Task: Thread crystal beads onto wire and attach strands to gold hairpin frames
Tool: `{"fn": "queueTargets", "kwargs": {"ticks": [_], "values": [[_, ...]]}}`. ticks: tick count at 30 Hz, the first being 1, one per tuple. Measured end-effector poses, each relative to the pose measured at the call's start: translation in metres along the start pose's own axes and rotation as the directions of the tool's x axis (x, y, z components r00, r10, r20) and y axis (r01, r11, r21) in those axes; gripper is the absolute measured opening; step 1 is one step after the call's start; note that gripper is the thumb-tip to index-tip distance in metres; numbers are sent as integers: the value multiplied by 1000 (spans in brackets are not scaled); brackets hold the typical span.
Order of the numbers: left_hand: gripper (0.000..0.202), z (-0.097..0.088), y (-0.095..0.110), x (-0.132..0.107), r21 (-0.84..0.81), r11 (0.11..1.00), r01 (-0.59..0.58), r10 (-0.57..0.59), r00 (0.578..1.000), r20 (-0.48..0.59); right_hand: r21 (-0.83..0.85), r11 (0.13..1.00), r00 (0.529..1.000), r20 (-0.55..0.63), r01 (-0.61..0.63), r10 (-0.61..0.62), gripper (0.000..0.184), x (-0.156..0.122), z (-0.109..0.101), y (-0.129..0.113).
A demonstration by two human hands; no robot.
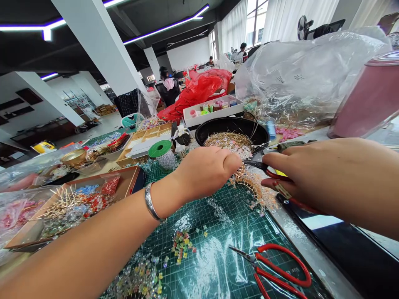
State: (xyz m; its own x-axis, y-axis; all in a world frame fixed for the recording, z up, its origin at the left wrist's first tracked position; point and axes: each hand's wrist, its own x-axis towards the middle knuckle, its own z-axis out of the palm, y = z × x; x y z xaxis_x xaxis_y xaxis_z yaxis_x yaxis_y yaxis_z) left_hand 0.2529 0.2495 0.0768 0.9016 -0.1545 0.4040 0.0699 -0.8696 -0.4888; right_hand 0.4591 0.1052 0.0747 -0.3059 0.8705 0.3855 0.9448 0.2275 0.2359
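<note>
My left hand, with a silver bangle on the wrist, is closed over the work area. Its fingertips are turned away, so what they pinch is hidden. Right under the thumb, a curved piece of gold and peach beadwork spreads over the green cutting mat. My right hand is wrapped round red-handled pliers, whose dark jaws point left towards the left thumb. A second pair of red-handled pliers lies on the mat, nearer to me.
Behind the hands stands a black bowl with gold wire and clear beads. A green spool is left of it. Trays of beads fill the left side. Loose flower beads lie on the mat. A dark flat device is at right.
</note>
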Motion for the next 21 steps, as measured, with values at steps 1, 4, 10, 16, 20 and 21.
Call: {"fn": "queueTargets", "kwargs": {"ticks": [1,4,10,16,20,21], "values": [[30,0,0,0,1,1000,-1,1,1000,-1,-10,1000,1000,-14,4,-4,9,-1,0,0],[30,1,0,-1,13,1000,-5,5,1000,-11,-44,999,999,-34,14,-15,11,-4,-1,0],[33,-2,3,1,53,999,5,-8,998,64,-91,995,999,12,38,-37,9,-3,-2,1],[34,-5,4,5,42,999,-23,18,993,112,-72,997,999,26,36,-34,11,-2,-4,2],[34,-6,4,6,37,998,-41,37,994,103,-26,1000,997,81,-6,8,5,-1,-9,3],[34,-6,4,7,37,998,-43,39,994,101,-16,1000,994,107,-24,26,4,-1,-10,3]]}}
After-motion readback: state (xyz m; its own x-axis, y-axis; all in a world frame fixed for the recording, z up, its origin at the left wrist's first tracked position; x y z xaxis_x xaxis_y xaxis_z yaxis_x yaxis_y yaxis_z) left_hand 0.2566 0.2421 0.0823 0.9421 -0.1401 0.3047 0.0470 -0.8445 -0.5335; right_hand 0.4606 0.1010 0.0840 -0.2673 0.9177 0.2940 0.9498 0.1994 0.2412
